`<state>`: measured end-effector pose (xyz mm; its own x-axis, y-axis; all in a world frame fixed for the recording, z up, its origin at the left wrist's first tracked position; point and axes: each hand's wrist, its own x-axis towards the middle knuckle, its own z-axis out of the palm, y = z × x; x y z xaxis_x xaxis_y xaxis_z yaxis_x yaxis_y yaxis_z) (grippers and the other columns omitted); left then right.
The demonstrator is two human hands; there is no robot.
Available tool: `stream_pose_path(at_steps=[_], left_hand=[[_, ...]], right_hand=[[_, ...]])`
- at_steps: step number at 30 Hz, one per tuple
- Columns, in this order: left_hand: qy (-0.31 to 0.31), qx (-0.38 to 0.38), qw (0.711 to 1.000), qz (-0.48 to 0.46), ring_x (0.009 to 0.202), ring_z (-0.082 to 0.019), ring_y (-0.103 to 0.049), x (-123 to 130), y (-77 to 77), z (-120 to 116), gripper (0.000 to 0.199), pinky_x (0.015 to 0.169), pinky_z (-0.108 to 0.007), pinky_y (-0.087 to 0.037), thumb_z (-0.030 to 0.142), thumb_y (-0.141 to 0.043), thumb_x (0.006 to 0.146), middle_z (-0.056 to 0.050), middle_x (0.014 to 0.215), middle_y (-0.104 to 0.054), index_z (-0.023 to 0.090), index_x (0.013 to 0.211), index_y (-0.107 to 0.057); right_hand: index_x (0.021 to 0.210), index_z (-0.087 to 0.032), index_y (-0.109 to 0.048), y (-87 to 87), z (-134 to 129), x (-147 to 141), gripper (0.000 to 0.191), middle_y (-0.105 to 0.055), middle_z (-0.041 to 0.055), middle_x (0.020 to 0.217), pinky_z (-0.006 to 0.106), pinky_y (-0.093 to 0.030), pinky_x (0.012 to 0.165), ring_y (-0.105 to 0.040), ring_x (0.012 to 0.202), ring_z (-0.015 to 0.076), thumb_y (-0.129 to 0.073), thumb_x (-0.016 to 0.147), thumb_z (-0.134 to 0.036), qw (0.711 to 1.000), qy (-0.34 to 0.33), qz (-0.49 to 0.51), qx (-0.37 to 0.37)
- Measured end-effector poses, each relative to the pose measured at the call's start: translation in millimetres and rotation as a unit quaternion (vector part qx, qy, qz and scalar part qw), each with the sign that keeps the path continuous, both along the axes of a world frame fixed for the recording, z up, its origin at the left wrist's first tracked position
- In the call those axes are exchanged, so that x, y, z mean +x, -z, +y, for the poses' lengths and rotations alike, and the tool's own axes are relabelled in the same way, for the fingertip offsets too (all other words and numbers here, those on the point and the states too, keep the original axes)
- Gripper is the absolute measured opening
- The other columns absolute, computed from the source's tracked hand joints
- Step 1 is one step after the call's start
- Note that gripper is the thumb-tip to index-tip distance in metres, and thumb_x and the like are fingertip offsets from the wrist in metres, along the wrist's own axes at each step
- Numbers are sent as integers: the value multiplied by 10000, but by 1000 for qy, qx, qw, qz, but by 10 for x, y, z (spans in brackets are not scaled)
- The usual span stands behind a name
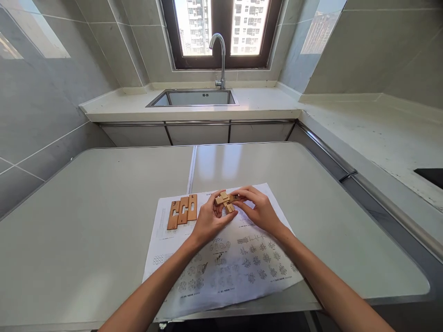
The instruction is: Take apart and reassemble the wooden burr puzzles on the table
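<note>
Between my two hands, just above the printed sheet, is a wooden burr puzzle of interlocked light-wood pieces. My left hand wraps its fingers and thumb around the left and lower side of it. On the right, my right hand pinches a darker wooden piece at the puzzle's right side; my fingers partly cover where the two meet. Left of my hands, three flat wooden pieces with cut-outs and marked numbers lie side by side on the sheet.
The sheet, with rows of small diagrams, lies on a pale table with a seam. Beyond it stand a white counter, a sink and a tall faucet under a window. Another counter runs along the right.
</note>
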<state>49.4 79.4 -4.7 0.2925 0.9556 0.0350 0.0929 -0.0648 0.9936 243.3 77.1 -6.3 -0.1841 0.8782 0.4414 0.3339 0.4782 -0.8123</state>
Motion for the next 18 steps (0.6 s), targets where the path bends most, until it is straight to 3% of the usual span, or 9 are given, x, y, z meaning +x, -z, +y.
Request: stream_pose_path(at_steps=[5,10,18], left_hand=[[4,17,1000,24,819,-168,-645,-19,0,8,636,711,-248,-496,367,-864,760,-60,999,-719,192,1322,-623],[5,35,998,49,722,-147,-579,-29,-1,5,651,638,-237,-447,375,-882,731,-27,901,-687,194,1315,-658],[-7,92,992,88,738,-143,-540,-32,-24,15,576,605,-234,-428,420,-882,727,-53,1009,-659,227,1244,-718]], right_hand=[[1178,-323,-743,-33,19,52,242,-680,56,1038,396,-562,848,-659,878,223,-653,987,-440,999,-25,-5,-27],[1179,-325,-753,-31,25,86,255,-690,60,1041,413,-557,866,-664,918,241,-669,974,-452,998,-40,0,-38],[1154,-350,-763,-66,7,84,218,-732,40,1080,428,-503,922,-629,1026,263,-723,942,-381,999,-26,11,-39]])
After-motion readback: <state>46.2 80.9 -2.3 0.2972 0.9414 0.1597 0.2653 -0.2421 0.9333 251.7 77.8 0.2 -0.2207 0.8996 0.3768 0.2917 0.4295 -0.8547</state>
